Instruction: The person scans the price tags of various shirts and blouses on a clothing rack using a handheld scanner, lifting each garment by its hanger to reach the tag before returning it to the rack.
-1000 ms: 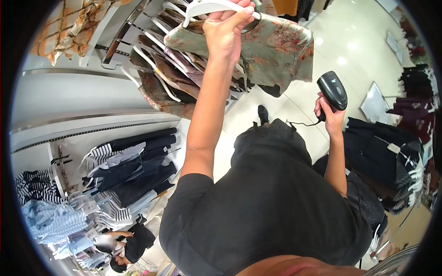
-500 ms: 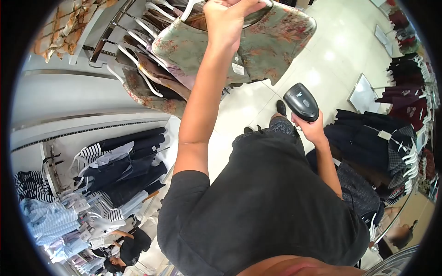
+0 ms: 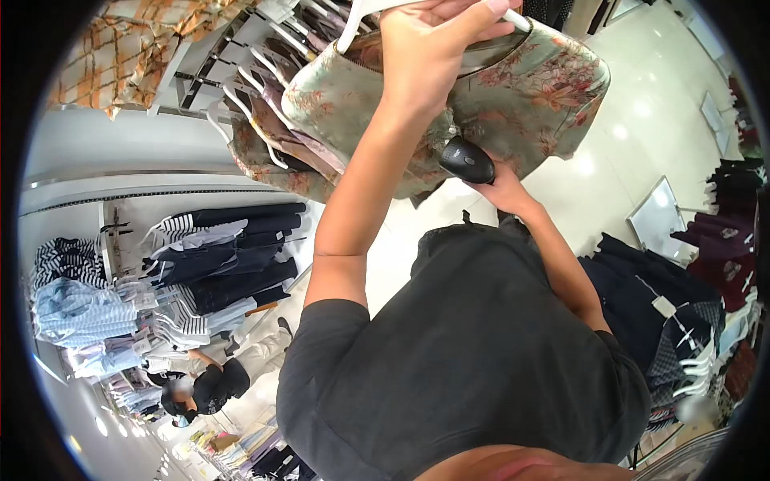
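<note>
A green floral garment (image 3: 553, 96) hangs on a white hanger (image 3: 350, 28) at the top of the view. My left hand (image 3: 433, 48) is raised over its neckline, fingers curled round the top of the hanger. Below it, my right hand (image 3: 501, 186) grips a black handheld scanner (image 3: 468, 160), whose front end is against or just before the middle of the garment. The tag seen on the garment earlier is now hidden or too small to make out.
More garments (image 3: 277, 132) hang on the rack at the upper left. Dark and striped clothes (image 3: 233, 264) hang at the left, above a person in black (image 3: 220, 386). Dark clothes (image 3: 626, 280) hang on the right, near a framed panel (image 3: 659, 216).
My right hand has brought the scanner up and left to the floral garment. My left hand and the garment appear further right and larger, as the view has shifted.
</note>
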`<state>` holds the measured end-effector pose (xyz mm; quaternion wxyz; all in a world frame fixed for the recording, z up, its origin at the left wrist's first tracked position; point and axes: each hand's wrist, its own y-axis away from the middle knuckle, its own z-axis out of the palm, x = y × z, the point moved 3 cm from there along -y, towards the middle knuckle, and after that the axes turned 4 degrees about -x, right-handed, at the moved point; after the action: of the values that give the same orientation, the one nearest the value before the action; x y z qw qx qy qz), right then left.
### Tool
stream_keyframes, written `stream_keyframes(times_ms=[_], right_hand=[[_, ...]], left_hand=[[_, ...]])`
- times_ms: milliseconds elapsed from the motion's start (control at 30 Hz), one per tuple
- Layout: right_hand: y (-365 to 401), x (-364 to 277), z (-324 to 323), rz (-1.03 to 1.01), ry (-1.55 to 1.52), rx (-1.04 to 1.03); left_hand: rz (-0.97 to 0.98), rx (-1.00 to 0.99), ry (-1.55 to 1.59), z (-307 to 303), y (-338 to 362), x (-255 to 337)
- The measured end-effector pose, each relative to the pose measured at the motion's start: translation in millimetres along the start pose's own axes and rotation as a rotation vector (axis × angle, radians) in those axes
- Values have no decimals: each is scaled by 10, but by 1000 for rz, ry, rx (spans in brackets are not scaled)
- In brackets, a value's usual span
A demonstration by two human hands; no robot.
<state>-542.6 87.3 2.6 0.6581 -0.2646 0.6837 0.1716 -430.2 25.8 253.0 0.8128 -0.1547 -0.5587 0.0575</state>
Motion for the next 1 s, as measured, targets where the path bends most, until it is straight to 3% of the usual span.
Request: stream_keyframes(times_ms=[100, 167, 233, 300, 567, 667, 1000], right_hand=[[101, 152, -283, 127, -5, -112], [227, 158, -525, 112, -394, 31], [290, 93, -820, 47, -296, -28], [343, -58, -1042, -90, -521, 13], [338, -183, -1564, -95, -397, 22], [334, -328, -1630, -225, -489, 56], [524, -507, -1810, -167, -284, 260]], left_hand=[[22, 66, -61, 41, -69, -146], [12, 92, -89, 66, -83, -262], [30, 133, -136, 128, -68, -375], [101, 33, -143, 104, -53, -605], [-16, -55, -180, 402, 115, -1173], [5, -103, -192, 464, 120, -1306], [140, 3, -108, 658, -89, -1371]])
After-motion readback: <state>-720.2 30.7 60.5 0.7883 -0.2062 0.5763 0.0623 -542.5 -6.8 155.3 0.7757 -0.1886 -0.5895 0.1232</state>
